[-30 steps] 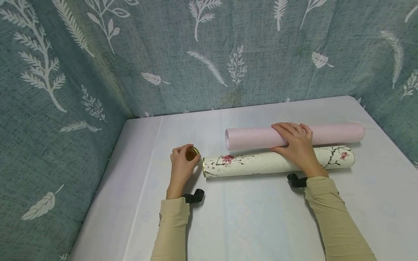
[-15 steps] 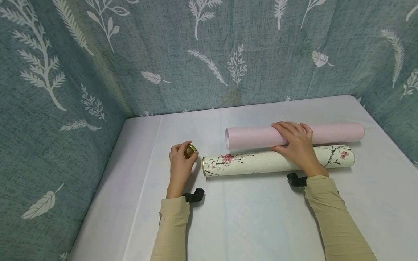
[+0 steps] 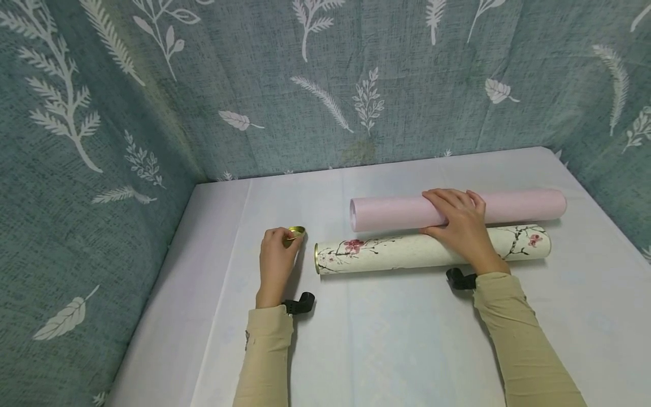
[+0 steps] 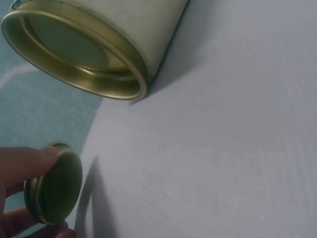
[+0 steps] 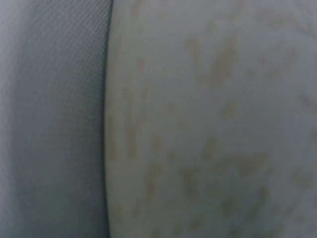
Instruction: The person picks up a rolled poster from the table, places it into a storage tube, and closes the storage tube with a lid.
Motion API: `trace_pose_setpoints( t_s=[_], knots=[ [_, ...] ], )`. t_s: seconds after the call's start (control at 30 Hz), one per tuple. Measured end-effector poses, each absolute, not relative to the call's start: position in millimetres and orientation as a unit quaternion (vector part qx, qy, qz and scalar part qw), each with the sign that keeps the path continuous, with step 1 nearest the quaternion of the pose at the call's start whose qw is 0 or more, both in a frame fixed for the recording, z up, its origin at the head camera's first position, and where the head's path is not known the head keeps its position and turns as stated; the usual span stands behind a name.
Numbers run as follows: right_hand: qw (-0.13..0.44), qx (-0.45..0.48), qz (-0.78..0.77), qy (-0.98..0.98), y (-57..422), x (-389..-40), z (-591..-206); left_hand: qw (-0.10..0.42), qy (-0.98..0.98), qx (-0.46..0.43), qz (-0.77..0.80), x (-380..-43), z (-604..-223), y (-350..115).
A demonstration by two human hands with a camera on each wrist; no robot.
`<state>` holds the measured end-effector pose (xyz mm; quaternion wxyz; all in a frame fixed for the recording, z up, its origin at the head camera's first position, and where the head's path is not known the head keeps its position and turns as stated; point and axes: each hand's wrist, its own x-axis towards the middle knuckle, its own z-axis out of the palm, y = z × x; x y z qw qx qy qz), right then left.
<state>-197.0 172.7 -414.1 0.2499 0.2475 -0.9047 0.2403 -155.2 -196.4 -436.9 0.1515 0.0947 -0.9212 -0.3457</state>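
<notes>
Between thumb and fingers, my left hand (image 3: pixel 277 257) pinches a small round gold lid (image 3: pixel 296 231), held off the left end of a cream tube printed with plum blossoms (image 3: pixel 402 252). That tube lies sideways, its gold-rimmed end (image 4: pixel 106 89) facing the lid in the left wrist view. Behind it lies a pink paper roll (image 3: pixel 389 213), hollow at its left end. My right hand (image 3: pixel 460 226) grips this roll from above, fingers over its top and thumb on the near side. In the right wrist view the cream tube (image 5: pixel 208 124) fills most of the picture, blurred.
Both tubes lie on a white-covered table (image 3: pixel 396 339). A teal curtain with white leaf prints (image 3: pixel 264 96) stands behind the table and along its sides. A black wrist camera (image 3: pixel 300 303) sits by the left cuff, and another black camera (image 3: pixel 461 279) by the right.
My left hand has tilted the gold lid, so its face shows less and its edge more, and has shifted slightly left. The right hand and both tubes have stayed in place.
</notes>
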Motion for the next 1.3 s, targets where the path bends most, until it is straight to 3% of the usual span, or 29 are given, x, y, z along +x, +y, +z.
trace_pose_setpoints(
  t_s=[0.27, 0.77, 1.3],
  knots=[
    [0.246, 0.245, 0.241, -0.906, 172.4, -196.6, -414.2, 0.128, -0.929, 0.087, -0.336, -154.9, -438.3, -199.2],
    [0.245, 0.247, 0.245, -0.905, 172.2, -196.2, -413.2, 0.137, -0.923, 0.087, -0.348, -155.3, -437.0, -200.7],
    [0.244, 0.247, 0.252, -0.903, 171.9, -195.6, -413.7, 0.208, -0.866, 0.075, -0.449, -156.3, -425.4, -189.6]
  ],
)
